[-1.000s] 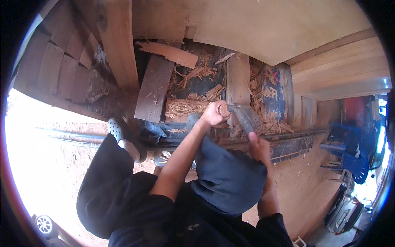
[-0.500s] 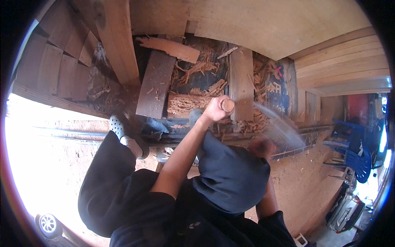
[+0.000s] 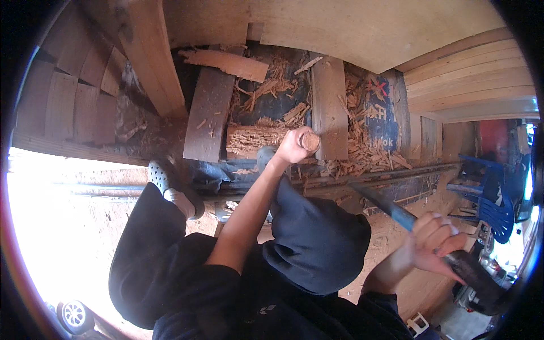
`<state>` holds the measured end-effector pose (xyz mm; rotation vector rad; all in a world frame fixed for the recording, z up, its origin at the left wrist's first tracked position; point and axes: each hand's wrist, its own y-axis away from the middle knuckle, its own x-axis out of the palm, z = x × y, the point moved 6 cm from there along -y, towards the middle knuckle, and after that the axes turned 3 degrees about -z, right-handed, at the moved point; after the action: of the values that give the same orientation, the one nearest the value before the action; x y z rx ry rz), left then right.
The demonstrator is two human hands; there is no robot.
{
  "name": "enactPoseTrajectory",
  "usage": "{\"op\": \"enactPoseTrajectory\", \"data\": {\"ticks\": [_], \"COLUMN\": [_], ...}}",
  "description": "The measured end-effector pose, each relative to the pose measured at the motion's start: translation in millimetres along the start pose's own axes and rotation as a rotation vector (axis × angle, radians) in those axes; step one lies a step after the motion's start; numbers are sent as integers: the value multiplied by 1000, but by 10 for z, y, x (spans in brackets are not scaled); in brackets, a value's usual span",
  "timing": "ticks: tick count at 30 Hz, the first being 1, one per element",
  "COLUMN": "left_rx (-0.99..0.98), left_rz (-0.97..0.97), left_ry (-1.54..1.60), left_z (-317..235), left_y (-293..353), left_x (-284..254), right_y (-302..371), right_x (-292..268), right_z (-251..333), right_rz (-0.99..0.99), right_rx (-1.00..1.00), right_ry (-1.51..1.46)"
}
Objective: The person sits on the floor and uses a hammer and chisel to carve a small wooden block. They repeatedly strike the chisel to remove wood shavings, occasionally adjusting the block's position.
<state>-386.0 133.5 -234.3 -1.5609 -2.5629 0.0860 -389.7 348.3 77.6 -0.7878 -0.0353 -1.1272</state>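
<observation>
My left hand [image 3: 291, 146] is closed around an upright tool with a round wooden handle [image 3: 310, 141]. Only the handle's end shows; its lower part is hidden under my fist. Just left of the fist lies a rough, splintered plank [image 3: 252, 143], its surface ragged and pitted. Out to the right, my right hand [image 3: 433, 238] grips a long tool with a blue-grey shaft [image 3: 391, 209] and a thick black end [image 3: 479, 283]. The shaft points toward the wood; its far tip is blurred. This tool is apart from the wooden handle.
Broken wood chips [image 3: 365, 150] litter the space around a dark board [image 3: 208, 116] and a brown beam [image 3: 330, 107]. A loose strip [image 3: 229, 63] lies across the back. Pipes [image 3: 374, 178] run along the front. A blue chair [image 3: 493, 204] stands at the right, beneath stacked boards [image 3: 464, 85].
My right hand has swung right and up with the long tool, away from the wood. My left hand stays around the wooden handle. The whole view has shifted slightly.
</observation>
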Motion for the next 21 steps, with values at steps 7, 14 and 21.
{"op": "enactPoseTrajectory", "data": {"ticks": [7, 14, 21], "left_rx": [-128, 19, -23], "left_rz": [-15, -14, -4], "left_ry": [17, -15, 36], "left_z": [41, -40, -35], "left_y": [53, 16, 6], "left_x": [20, -13, -21], "right_y": [1034, 409, 136], "right_x": [-695, -509, -89], "right_z": [-1628, -640, -137], "right_rz": [382, -168, -58], "right_rx": [987, 752, -114], "right_ry": [1262, 901, 64]}}
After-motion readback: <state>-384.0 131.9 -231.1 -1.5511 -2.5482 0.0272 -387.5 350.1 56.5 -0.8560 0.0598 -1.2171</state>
